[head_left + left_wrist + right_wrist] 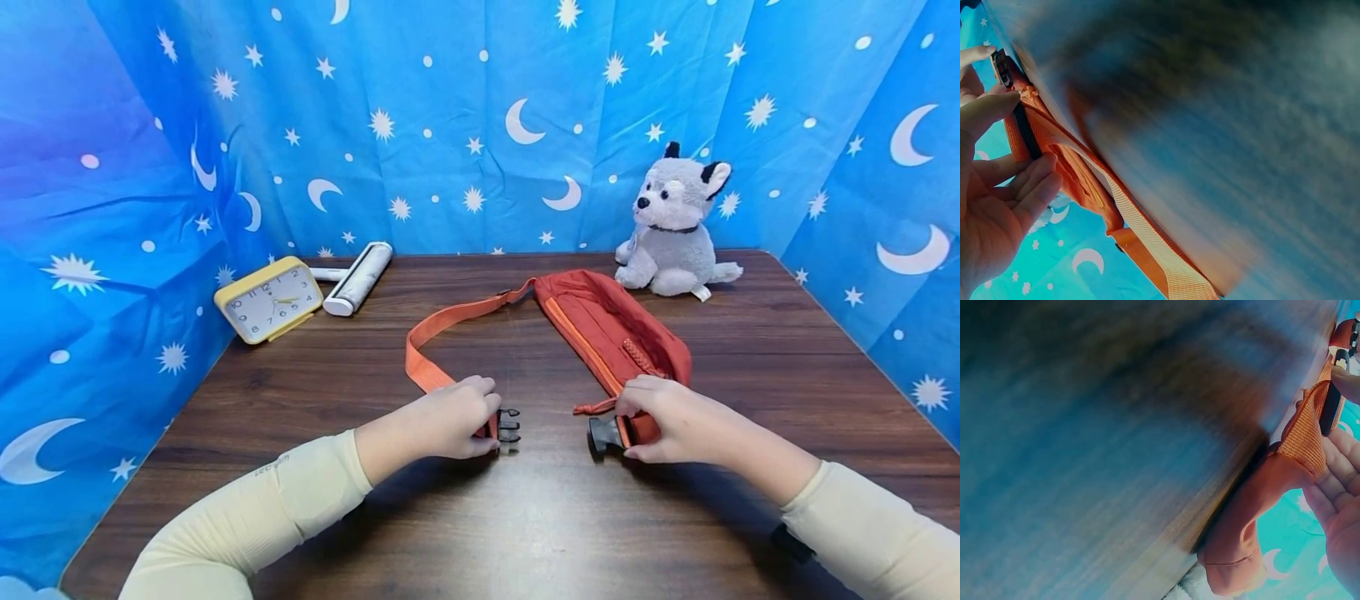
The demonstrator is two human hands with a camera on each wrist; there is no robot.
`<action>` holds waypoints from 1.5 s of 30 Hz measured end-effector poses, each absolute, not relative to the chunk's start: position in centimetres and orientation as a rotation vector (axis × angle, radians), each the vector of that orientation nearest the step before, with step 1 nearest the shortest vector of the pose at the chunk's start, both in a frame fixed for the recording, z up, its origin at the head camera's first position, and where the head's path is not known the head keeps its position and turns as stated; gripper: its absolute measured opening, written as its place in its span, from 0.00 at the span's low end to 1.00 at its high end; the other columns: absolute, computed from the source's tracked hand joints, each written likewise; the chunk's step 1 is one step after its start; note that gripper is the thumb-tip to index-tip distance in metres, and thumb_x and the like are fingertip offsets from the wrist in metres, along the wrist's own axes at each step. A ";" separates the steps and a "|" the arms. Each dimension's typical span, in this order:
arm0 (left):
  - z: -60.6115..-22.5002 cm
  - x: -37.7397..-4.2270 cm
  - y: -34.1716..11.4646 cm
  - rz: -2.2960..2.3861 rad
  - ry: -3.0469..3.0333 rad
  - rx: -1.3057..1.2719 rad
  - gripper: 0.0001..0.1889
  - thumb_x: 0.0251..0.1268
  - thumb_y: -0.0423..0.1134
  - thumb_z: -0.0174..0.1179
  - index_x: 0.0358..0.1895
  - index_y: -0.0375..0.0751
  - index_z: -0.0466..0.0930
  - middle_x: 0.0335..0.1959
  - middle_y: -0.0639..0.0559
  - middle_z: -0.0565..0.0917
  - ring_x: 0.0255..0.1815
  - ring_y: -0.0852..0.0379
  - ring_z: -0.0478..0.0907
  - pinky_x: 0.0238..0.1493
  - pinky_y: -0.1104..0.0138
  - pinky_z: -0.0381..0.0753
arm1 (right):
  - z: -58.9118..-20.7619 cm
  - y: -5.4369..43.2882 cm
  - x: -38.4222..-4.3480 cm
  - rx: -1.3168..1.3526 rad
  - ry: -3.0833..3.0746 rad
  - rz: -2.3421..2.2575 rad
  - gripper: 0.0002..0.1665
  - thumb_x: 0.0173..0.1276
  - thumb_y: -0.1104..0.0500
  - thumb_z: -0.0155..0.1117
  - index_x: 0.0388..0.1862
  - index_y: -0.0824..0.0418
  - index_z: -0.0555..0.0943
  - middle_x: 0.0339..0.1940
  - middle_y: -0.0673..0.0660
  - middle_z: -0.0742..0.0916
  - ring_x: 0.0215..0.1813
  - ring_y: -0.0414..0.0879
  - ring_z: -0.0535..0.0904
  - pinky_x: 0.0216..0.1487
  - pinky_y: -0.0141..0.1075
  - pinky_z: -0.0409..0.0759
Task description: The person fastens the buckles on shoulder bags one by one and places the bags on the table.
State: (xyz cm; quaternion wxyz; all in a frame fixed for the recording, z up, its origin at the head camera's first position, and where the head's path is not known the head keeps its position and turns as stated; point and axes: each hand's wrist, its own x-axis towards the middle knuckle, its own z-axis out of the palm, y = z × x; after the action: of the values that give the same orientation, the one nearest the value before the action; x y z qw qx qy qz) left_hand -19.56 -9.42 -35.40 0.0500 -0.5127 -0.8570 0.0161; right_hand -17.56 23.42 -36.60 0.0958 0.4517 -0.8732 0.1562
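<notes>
A red-orange waist bag (611, 321) lies on the table, its orange strap (442, 327) curving out to the left. My left hand (456, 418) pinches the black pronged buckle half (509, 427) at the strap's end, prongs pointing right. Opposite it, my right hand (678, 423) holds the black socket half (602, 436) on the bag's short strap, its opening turned left. A gap separates the two halves. In the left wrist view, thumb and fingers grip the buckle's dark edge (1026, 131). The right wrist view shows webbing (1304, 440) between the right hand and the bag.
A yellow alarm clock (272, 302) leans at the back left beside a white lint roller (360, 279). At the back right sits a grey plush dog (669, 225), behind the bag. Blue curtains (465, 100) with moons and stars surround the brown wooden table (517, 533).
</notes>
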 end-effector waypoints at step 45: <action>-35.4 -19.5 -8.3 -0.058 -2.456 -1.590 0.13 0.54 0.46 0.65 0.31 0.42 0.74 0.27 0.55 0.67 0.27 0.59 0.63 0.28 0.70 0.66 | -36.6 22.8 -17.6 1.365 -2.385 0.593 0.24 0.40 0.57 0.78 0.34 0.57 0.73 0.33 0.44 0.76 0.36 0.38 0.72 0.39 0.31 0.70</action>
State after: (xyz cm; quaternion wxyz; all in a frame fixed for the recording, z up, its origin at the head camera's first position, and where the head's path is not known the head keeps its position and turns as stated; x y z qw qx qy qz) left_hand -19.50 -8.34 -35.38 0.1074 -0.5402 -0.8344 -0.0196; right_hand -17.64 22.83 -36.58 0.1644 0.4791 -0.8367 0.2081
